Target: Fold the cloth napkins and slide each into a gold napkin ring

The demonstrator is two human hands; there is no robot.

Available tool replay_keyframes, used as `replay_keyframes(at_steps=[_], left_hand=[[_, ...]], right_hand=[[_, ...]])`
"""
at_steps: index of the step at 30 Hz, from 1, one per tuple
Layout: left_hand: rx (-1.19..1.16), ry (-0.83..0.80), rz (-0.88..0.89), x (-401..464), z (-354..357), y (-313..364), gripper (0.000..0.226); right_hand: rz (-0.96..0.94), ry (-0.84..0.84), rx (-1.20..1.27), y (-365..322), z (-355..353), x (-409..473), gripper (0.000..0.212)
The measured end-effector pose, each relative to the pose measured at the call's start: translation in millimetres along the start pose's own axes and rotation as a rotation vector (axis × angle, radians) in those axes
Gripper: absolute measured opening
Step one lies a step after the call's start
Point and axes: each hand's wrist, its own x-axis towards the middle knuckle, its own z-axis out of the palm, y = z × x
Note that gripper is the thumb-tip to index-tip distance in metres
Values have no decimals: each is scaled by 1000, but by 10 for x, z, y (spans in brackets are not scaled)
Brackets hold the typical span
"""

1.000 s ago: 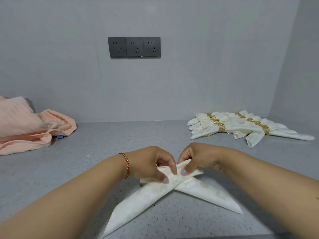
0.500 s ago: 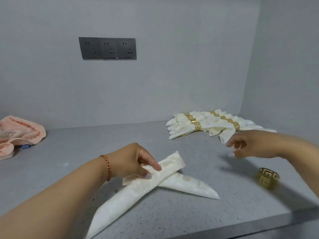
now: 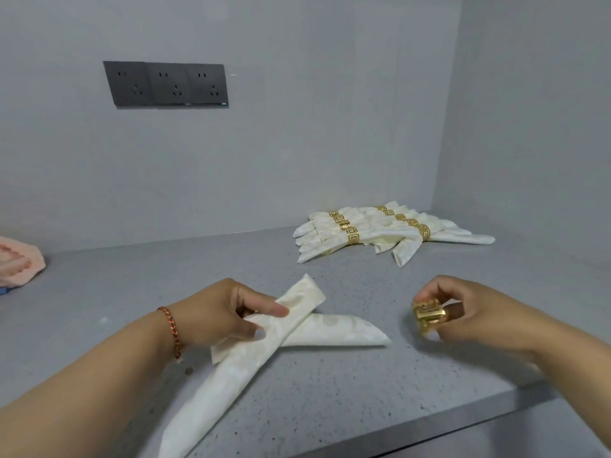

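Observation:
A cream cloth napkin [image 3: 337, 332] lies folded on the grey counter [image 3: 330, 391], its two narrow arms crossed in an X. My left hand [image 3: 221, 312] pinches the crossing point, thumb on top of the upper arm. To the right, my right hand [image 3: 463, 312] holds a gold napkin ring [image 3: 428, 315] with a cut-out key pattern just above the counter, a short way off the napkin's right tip.
A pile of finished napkins in gold rings [image 3: 380, 233] lies at the back right, near the corner of the walls. A peach towel [image 3: 20, 262] sits at the far left. Dark wall sockets [image 3: 165, 84] hang above. The counter's front edge [image 3: 429, 431] runs close below.
My right hand let go of the napkin, reached right to the gold ring lying on the counter and picked it up. My left hand stayed on the crossed fold.

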Motion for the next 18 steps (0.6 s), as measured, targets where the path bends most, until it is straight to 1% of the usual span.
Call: replay_keyframes(at_steps=[2, 4, 7, 11, 14, 18], left_hand=[[-28, 1, 15, -37, -21, -17, 45], [-33, -3, 23, -72, -43, -38, 47], [-47, 1, 20, -117, -65, -67, 46], [-64, 4, 35, -176, -67, -65, 46], [-79, 35, 40, -225, -93, -44, 47], [-87, 54, 45, -295, -119, -40, 47]], right_hand=[[-44, 14, 80, -71, 214, -25, 38], [-81, 49, 95, -106, 396, -10, 38], [-89, 63, 132, -126, 526, 34, 38], [-83, 39, 86, -193, 616, 92, 39], [-54, 26, 43, -209, 629, 124, 41], [-52, 28, 40, -244, 637, 129, 43]])
